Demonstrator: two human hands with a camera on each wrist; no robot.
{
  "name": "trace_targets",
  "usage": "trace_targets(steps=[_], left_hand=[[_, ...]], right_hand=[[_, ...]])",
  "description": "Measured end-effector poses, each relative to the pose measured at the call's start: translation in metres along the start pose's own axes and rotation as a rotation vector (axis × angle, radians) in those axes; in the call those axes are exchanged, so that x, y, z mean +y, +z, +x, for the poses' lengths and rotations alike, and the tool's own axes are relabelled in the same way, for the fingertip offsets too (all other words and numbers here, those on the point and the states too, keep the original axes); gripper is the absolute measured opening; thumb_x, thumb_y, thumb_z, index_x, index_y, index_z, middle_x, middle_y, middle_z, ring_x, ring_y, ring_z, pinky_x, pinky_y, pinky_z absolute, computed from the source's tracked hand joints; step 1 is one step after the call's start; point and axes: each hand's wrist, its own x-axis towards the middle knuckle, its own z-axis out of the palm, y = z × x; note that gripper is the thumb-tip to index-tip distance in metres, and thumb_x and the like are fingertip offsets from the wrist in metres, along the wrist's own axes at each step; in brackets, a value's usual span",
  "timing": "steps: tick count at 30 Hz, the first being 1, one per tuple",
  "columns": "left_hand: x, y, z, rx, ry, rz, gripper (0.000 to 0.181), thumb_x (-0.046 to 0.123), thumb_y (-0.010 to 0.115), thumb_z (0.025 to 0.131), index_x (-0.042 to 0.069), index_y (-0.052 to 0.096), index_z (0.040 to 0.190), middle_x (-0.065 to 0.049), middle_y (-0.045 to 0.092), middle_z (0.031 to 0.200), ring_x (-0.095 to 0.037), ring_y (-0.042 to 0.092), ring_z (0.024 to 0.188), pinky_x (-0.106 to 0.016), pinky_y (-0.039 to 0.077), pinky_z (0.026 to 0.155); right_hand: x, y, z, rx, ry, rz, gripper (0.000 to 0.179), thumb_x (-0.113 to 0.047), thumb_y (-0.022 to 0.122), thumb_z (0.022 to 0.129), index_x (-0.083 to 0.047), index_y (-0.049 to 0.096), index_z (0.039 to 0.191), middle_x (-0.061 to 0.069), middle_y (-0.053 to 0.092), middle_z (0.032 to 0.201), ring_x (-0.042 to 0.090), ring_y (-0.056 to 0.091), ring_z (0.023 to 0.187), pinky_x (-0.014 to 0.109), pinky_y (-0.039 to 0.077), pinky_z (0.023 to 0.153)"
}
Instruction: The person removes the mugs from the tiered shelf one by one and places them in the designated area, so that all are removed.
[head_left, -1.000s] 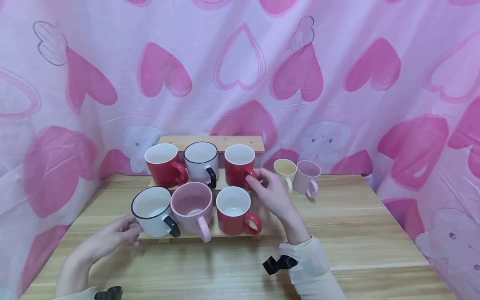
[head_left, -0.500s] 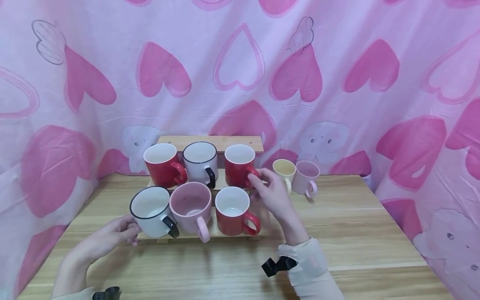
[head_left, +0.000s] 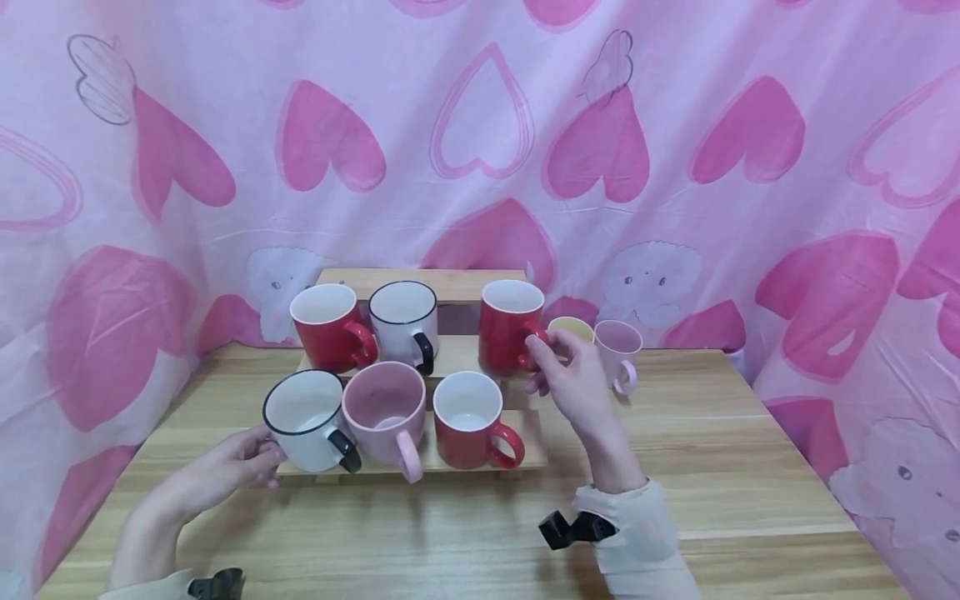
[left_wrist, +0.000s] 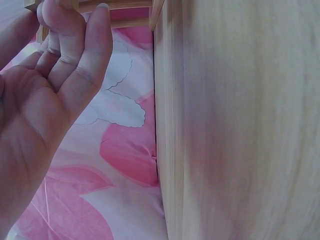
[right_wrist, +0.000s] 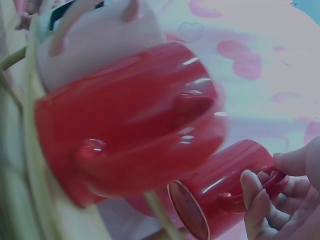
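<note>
My right hand (head_left: pixel 577 375) pinches the handle of a red mug (head_left: pixel 504 329) at the right of the upper tier; the right wrist view shows this mug's underside, raised off the wooden rack. Thumb and finger of my left hand (left_wrist: pixel 60 75) grip the left end of the wooden rack (head_left: pixel 525 450), beside a white mug with a black rim (head_left: pixel 303 429). On the lower tier a pink mug (head_left: pixel 381 417) and another red mug (head_left: pixel 465 429) follow. The upper tier bears a red mug (head_left: pixel 326 333) and a white black-rimmed mug (head_left: pixel 401 321).
Behind my right hand, a small yellow mug (head_left: pixel 567 327) and a small pink mug (head_left: pixel 617 346) stand on the wooden table (head_left: pixel 735 467). A pink heart-patterned cloth (head_left: pixel 480 117) hangs at the back and sides. The rack's bare top board (head_left: pixel 465 285) is nearest the cloth.
My right hand has lifted the red mug off the upper tier and shifted it right, partly covering the small yellow mug. My left hand has stayed at the rack's left end.
</note>
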Motion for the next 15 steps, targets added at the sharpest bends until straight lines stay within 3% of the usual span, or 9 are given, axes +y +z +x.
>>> trace_targets(steps=[9, 15], left_hand=[[0.004, 0.002, 0.001, 0.026, -0.056, 0.009, 0.031, 0.012, 0.044, 0.105, -0.012, 0.043, 0.124, -0.02, 0.053, 0.101, -0.021, 0.06, 0.086, -0.032, 0.053, 0.078], [0.002, 0.0, 0.0, 0.017, -0.023, 0.004, 0.028, 0.009, 0.042, 0.105, -0.013, 0.043, 0.123, -0.017, 0.053, 0.097, -0.02, 0.059, 0.084, -0.032, 0.053, 0.076]], right_hand=[[-0.015, -0.028, -0.005, 0.06, -0.006, -0.059, 0.028, -0.022, 0.065, 0.096, 0.004, 0.063, 0.108, 0.025, 0.062, 0.088, 0.026, 0.062, 0.055, 0.029, 0.052, 0.053], [-0.015, -0.046, -0.006, 0.103, -0.056, -0.058, 0.03, -0.021, 0.063, 0.097, 0.008, 0.061, 0.106, 0.024, 0.059, 0.084, 0.025, 0.063, 0.054, 0.028, 0.052, 0.053]])
